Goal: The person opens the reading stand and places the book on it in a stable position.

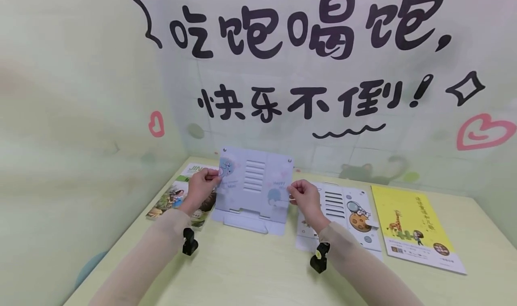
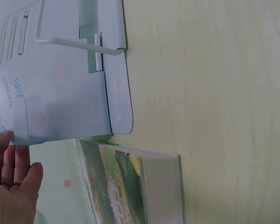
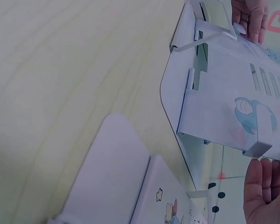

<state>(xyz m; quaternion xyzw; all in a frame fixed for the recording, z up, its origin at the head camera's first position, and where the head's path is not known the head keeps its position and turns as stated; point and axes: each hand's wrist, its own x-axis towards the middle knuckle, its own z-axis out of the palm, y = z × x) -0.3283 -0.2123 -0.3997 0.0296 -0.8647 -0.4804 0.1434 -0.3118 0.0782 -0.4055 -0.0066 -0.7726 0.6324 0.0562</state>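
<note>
A pale lavender metal book stand (image 1: 254, 182) with slots and cartoon dinosaurs stands tilted up on its flat base. A bent wire page holder (image 2: 74, 44) crosses its lower front. My left hand (image 1: 200, 185) pinches the stand's left edge, thumb in front and fingers behind. At the opposite edge my right hand (image 1: 305, 198) pinches the panel near a small side clip (image 3: 261, 135). Behind my left hand lies a thick picture-covered book (image 1: 167, 198). Close by my right wrist, a second white book stand (image 1: 339, 212) with an astronaut print lies folded on the table.
A yellow book (image 1: 412, 220) with a giraffe lies at the right of the pale wooden table (image 1: 242, 270). Behind the table hangs a light backdrop (image 1: 258, 77) with large black lettering, and it continues along the left side.
</note>
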